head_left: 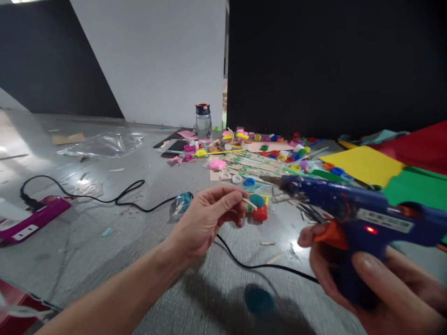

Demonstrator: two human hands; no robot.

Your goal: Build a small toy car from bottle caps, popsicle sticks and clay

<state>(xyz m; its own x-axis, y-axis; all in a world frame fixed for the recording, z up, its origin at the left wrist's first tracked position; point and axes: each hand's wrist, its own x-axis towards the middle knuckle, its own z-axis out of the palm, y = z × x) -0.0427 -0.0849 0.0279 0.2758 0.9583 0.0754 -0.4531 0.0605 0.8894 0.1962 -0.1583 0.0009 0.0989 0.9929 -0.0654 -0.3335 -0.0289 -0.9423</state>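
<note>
My right hand [380, 284] is wrapped round the handle of a blue glue gun [335, 200], a finger at its orange trigger. A red light glows on its side, and its nozzle points left. Near the middle, my left hand [216, 214] pinches a short thin wooden stick [250, 203] between thumb and fingers. Just beyond the stick's tip are a teal disc [257, 200] and a red bottle cap [260, 213]; whether they touch the stick I cannot tell. A larger dark teal disc [259, 300] lies on the floor below.
A black cord [240, 261] crosses the floor. On the left is a purple power strip [45, 218] with a plug in it. Wooden sticks [254, 165], bottle caps and coloured sheets [363, 170] spread toward the wall, near a water bottle [203, 122]. A clear plastic bag [104, 144] lies back left.
</note>
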